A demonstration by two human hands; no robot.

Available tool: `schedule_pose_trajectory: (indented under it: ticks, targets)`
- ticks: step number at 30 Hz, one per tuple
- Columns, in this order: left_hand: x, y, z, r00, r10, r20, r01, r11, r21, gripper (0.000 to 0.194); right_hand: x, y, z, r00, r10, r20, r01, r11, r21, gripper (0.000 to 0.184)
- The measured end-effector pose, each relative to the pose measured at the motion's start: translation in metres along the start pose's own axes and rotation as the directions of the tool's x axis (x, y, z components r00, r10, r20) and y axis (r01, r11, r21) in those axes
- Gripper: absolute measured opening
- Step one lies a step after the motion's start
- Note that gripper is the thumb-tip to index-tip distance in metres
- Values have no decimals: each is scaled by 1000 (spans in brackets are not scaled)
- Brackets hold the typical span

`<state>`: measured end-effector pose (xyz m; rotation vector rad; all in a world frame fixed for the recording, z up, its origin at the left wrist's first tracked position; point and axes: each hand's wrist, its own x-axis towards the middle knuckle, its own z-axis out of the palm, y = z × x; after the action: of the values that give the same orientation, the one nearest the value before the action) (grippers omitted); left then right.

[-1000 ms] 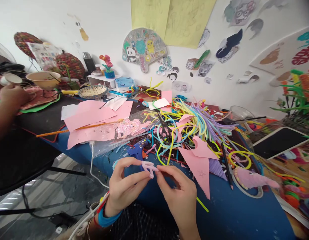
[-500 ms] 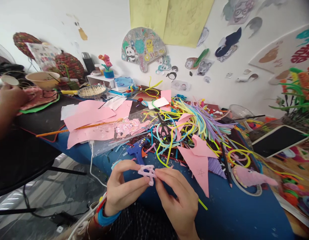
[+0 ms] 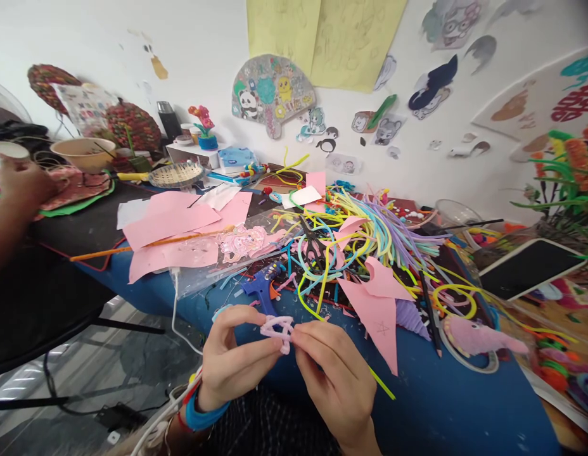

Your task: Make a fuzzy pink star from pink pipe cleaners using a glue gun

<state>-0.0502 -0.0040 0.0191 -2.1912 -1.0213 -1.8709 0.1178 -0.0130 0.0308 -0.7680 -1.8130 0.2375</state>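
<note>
Between my two hands is a small pale lilac pipe cleaner [image 3: 277,328] bent into an open, looped shape with crossing strands. My left hand [image 3: 234,351] pinches its left side between thumb and fingers. The thumb and forefinger of my right hand [image 3: 334,373] are closed on its right end. Both hands hold it above the front edge of the blue-covered table. Just behind it lies a blue glue gun [image 3: 263,285]. Pink paper [image 3: 372,316] with a small star drawn on it lies to the right, beside a lilac fuzzy cone [image 3: 411,318].
A heap of coloured pipe cleaners [image 3: 370,218] covers the table's middle, with black-handled scissors [image 3: 313,244] on it. Pink sheets [image 3: 170,218] lie left. A phone or tablet [image 3: 536,269] leans at right. Another person's hand [image 3: 23,183] holds a roll at far left. A white cable [image 3: 176,316] hangs down.
My fingers have turned the lilac pipe cleaner shape slightly, so its loop looks more like a triangle. The other person's hand has tilted the roll upward.
</note>
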Motion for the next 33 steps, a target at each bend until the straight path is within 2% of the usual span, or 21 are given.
schedule_pose_trajectory:
  ticks: [15,26,28,30,32,33]
  targets:
    - [-2,-3,0,999,29,26,-29,1000,-9,17,-9,10,-4,981,-185,55,191,972,-140,32]
    - [-2,-2,-1,999,28,44,-28,1000,2,15,-13,15,-5,966,-231,112,248,953,-175,34]
    - [-1,-2,0,999,-3,36,3,1000,12,15,-8,11,-4,984,-165,69,173,975,-142,31]
    - [-1,-2,1,997,-69,45,69,998,-4,18,-1,7,-3,1000,8,12,-7,997,-80,25]
    - [-1,-4,2,981,-179,74,184,980,-75,28,4,5,-2,968,251,-7,-251,968,26,17]
    - [-1,-5,2,964,-246,100,258,957,-129,34,5,6,-1,926,377,11,-376,921,100,12]
